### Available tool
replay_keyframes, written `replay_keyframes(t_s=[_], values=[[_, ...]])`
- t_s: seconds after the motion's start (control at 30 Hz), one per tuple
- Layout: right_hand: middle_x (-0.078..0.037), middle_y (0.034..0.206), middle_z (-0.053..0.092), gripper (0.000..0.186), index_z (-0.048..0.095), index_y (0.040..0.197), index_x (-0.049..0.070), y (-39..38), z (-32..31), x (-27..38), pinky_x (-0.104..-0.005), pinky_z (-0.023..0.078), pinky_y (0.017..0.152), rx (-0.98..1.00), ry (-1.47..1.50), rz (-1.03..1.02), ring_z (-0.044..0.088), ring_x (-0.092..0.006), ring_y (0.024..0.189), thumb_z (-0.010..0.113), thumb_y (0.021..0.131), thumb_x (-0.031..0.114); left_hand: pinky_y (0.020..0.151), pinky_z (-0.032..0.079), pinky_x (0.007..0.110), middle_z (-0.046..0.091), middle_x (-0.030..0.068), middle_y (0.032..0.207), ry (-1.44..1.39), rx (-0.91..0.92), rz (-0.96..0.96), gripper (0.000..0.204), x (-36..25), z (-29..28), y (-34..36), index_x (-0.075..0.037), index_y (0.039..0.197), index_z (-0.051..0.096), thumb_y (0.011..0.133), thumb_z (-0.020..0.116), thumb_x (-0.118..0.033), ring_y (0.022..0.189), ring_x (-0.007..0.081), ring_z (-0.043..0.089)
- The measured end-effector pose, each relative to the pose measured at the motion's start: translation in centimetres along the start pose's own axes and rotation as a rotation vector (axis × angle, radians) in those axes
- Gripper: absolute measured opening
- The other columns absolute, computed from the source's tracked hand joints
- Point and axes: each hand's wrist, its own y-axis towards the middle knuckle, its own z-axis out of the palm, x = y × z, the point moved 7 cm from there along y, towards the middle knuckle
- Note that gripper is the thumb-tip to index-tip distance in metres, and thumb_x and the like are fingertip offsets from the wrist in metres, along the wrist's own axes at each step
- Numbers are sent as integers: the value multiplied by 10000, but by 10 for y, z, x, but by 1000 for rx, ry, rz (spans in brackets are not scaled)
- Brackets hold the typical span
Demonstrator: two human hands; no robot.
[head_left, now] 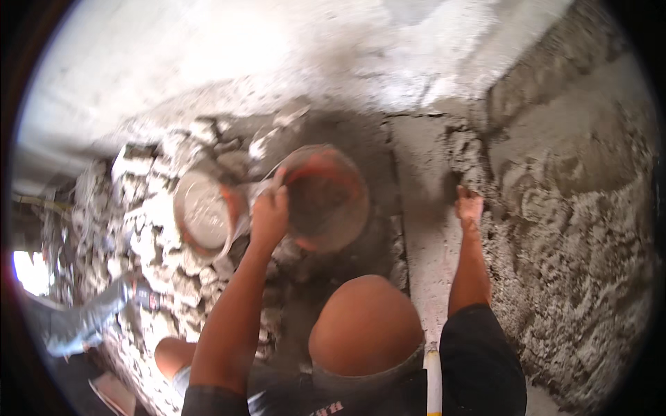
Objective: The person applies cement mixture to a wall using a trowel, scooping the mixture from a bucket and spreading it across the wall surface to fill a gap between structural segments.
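My left hand grips the rim or handle of a round orange bucket, its inside coated with grey muck, over a dark damp patch. Just left of it another orange bucket holds pale grey wet mix; whether the two touch is unclear. My right hand is low over the rough mortar at the right edge of a pale concrete strip. Its fingers look curled, and what is in them, if anything, is hidden or blurred.
Broken rubble covers the left side. Lumpy grey mortar spreads along the right, and a whitish plastered surface runs across the top. A grey bent tubular shape, unclear what, lies lower left. My bare knee juts up between my arms.
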Motion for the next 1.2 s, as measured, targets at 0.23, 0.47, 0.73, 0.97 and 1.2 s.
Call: replay_keyframes(t_s=[0.23,0.47,0.73,0.97,1.2], values=[[-75,586,564,277,670,902,24,-105,-27,156,-385,413,480,194,-162,-134,489,-159,478,683,1013,277,811,504,551,674,325,884,-36,9,-125,477,14,-11,-6,110,907,670,1021,566,-341,890,500,669],[-173,803,674,305,673,1121,57,-189,11,244,-477,523,714,468,-138,-446,665,-362,752,738,935,291,793,503,553,666,289,907,13,23,80,487,-15,-1,-3,-277,1535,505,1049,502,-258,863,472,665],[-23,732,597,274,621,973,55,-141,43,123,-329,418,449,703,533,670,536,-128,531,690,1000,318,747,478,552,654,325,846,-87,-20,-38,423,-6,-8,-4,101,909,637,1032,571,-298,832,496,660],[-24,747,591,230,604,944,85,-16,83,94,-301,412,417,343,1113,867,484,-140,470,671,1012,294,734,474,518,636,317,832,10,35,-70,431,0,-3,-1,105,950,633,1041,568,-312,801,464,646],[-55,715,620,248,604,960,66,-47,29,47,-330,382,332,523,655,708,512,-146,431,663,1016,300,728,473,491,635,270,851,-61,2,-135,425,5,-12,-6,111,970,620,1044,594,-307,777,387,627]])
